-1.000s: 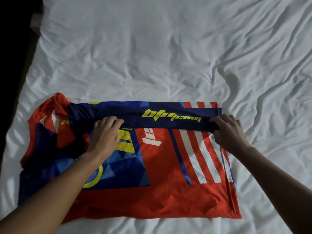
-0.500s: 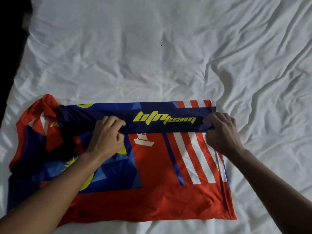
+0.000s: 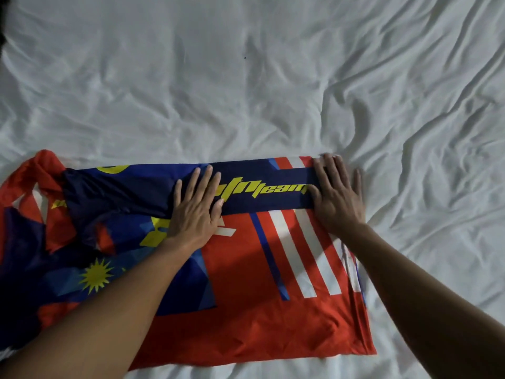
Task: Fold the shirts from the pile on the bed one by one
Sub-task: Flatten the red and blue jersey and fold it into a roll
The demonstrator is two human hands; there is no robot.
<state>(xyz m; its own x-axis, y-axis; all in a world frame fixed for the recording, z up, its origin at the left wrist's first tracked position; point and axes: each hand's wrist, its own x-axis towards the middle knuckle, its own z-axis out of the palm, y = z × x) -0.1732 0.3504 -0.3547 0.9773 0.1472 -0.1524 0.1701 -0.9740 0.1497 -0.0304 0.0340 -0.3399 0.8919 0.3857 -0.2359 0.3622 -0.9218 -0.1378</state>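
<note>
Rumpled white bed sheet (image 3: pixel 246 91) with red-and-blue shirt (image 3: pixel 246 296) spread at its near edge. Left hand (image 3: pixel 196 212) and right hand (image 3: pixel 337 195), fingers straight (grasping nothing), press flat on the folded navy band (image 3: pixel 259 184).

A white sheet (image 3: pixel 273 91) fills the view, creased all over, with deeper folds at the right. A tiny dark speck (image 3: pixel 244 58) sits on it near the top middle. The upper left corner (image 3: pixel 2 12) is dark.

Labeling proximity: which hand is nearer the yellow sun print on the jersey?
Left. The left hand lies flat on the navy band, up and right of the yellow sun print. The right hand presses the right end of the jersey, farther off.
</note>
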